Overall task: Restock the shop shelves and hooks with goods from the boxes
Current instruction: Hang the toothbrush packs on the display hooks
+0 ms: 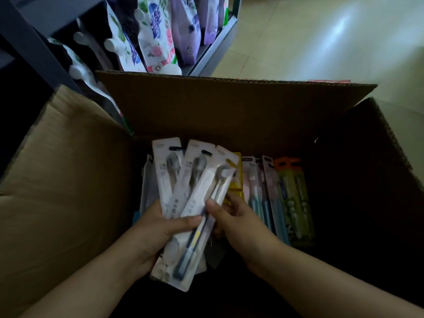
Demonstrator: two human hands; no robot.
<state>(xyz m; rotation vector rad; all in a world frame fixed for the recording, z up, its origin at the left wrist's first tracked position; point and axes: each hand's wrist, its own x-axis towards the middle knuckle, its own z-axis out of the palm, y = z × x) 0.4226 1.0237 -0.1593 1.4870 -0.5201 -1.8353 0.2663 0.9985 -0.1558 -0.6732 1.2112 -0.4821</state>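
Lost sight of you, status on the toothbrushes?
Left hand grips fanned toothbrush packs over the box. Right hand pinches the front pack. More packs below. Nothing in the way.

Pale tiled floor (321,37) beyond

One head-worn view, looking steeply down and forward — close over the left hand (158,228) gripping the toothbrush packs (197,203), inside the cardboard box (229,106); shelf (213,53) and floor (321,42) lie beyond the grip.
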